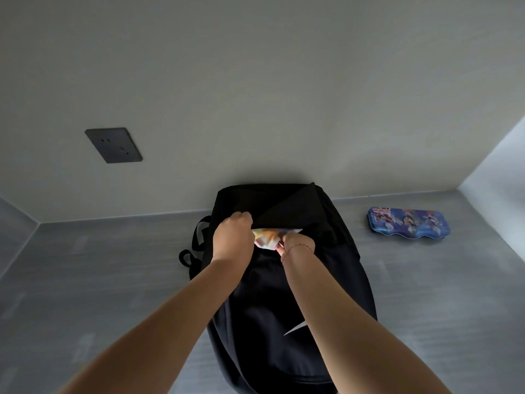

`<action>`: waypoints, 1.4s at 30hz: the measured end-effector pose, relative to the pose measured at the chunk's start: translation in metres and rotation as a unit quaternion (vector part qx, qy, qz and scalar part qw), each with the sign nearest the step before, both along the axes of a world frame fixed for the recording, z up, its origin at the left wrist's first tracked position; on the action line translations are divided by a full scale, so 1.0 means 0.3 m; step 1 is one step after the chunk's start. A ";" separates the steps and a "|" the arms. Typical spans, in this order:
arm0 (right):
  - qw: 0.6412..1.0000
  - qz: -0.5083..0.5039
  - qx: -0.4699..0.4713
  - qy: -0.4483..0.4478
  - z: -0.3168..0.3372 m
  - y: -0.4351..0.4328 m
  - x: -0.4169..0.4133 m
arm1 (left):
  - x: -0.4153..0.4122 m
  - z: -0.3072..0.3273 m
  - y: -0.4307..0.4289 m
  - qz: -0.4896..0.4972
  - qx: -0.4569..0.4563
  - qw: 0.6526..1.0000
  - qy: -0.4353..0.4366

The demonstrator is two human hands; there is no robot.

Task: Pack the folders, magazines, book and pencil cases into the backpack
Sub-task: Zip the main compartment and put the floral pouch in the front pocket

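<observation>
1. Your backpack (284,294) was black, with a white mark on its front.
2. The pencil case (408,223) was blue with cartoon figures.
3. The surface (113,280) was streaked grey.
4. The wall socket (113,145) was dark grey.

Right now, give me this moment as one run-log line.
left hand: holds black backpack opening | right hand: pushing colourful item in | blue printed pencil case: still on grey table
</observation>
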State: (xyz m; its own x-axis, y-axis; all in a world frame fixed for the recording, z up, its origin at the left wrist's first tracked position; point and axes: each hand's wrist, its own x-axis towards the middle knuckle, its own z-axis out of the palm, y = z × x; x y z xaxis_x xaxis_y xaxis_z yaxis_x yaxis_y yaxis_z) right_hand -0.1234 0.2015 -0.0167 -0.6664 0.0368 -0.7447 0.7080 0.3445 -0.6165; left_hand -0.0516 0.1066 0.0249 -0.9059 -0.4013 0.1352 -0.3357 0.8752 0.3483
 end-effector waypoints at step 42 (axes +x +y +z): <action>0.941 -0.237 -0.182 0.156 -0.068 0.888 -0.264 | -0.269 -0.026 0.469 -0.222 0.157 0.962 0.017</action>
